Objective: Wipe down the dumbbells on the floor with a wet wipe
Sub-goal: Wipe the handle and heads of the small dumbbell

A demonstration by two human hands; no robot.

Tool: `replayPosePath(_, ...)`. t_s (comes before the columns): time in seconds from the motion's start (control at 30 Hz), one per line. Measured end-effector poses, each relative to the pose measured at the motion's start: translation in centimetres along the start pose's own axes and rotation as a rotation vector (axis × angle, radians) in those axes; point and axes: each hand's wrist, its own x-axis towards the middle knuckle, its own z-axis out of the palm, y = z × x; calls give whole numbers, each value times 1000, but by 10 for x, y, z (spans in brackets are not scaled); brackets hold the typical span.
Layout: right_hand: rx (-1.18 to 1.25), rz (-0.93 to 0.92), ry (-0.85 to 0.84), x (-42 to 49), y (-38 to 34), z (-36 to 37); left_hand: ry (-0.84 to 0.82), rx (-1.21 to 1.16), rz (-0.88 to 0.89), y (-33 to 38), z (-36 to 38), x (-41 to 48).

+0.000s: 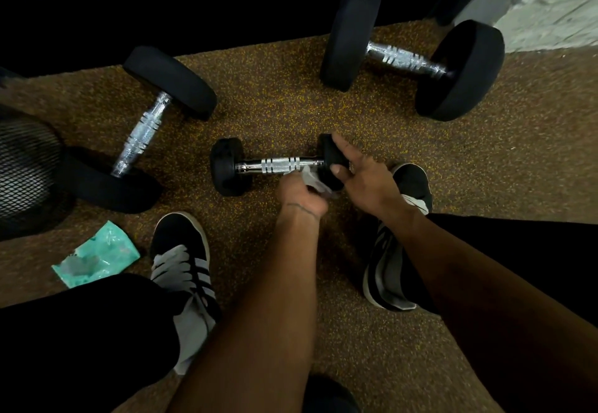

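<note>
No text readable anywhere. Teal wipe packet (97, 255) has pale print on its face, possibly a label, too blurred to read. No legible weight numbers on the small dumbbell (278, 165), left large dumbbell (142, 131) or right large dumbbell (407, 58). Left shoe (178, 234) carries side stripes, wordmark not legible.

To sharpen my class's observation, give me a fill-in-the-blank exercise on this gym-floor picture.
1. Besides the small dumbbell, ___ larger ones lie on the floor.
2. The left hand holds a ___ at its handle.
3. The packet beside the left shoe is ___.
Missing: two; wet wipe; green.
</note>
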Motion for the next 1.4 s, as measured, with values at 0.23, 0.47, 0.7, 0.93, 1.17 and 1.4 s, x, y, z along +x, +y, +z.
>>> replayPosePath(0.23, 8, 1, 26, 0, -2, -1, 44, -8, 24, -2, -11, -10)
replayPosePath(0.47, 4, 0, 42, -2, -1, 3, -3, -3, 22, -7, -15, 1)
replayPosePath(0.7, 32, -9, 28, -5, 1, 4, 18, -86, 35, 11, -25, 18)
replayPosePath(0.93, 49, 19, 53, -3, 0, 2, -41, -171, 43, 0, -34, 7)
replayPosePath(1.17, 52, -18, 65, -8, 0, 6, -42, -76, 35, -2, -23, -6)
replayPosePath(1.4, 45, 21, 43, -4, -1, 3, 153, -266, 326, 17, -20, -35)
